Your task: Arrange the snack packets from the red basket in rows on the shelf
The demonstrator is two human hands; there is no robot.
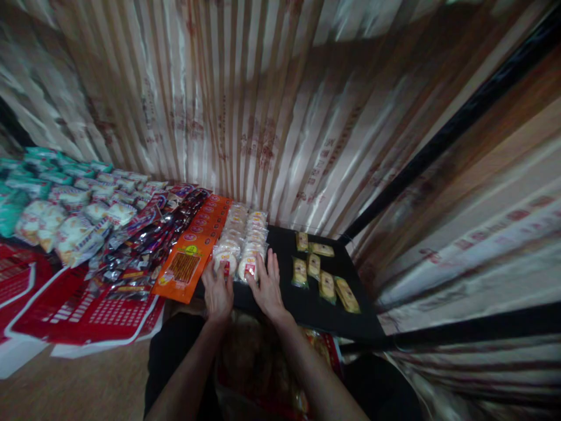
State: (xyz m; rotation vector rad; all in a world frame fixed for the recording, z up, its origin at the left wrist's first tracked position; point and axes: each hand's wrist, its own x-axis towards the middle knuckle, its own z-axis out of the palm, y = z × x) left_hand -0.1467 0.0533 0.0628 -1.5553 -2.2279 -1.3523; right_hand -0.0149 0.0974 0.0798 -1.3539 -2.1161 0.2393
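Two rows of round, pale crackers in clear wrappers lie on the black table (280, 304). My left hand (218, 292) rests at the near end of the left cracker row (234, 234), fingers spread around the front packet. At the front of the right cracker row (256, 237), my right hand (268, 286) touches the nearest packet with its fingers stretched out. Neither hand is closed on anything. An orange snack packet (184, 266) lies flat just left of my left hand.
Several small yellow-wrapped cakes (326, 286) lie scattered on the table's right side. Dark snack packets (149, 240), white packets (79, 234) and green packets (44, 172) are piled leftward. Red baskets (105, 313) stand below them. A striped plastic sheet (263, 117) hangs behind; a black pole (438, 134) slants at right.
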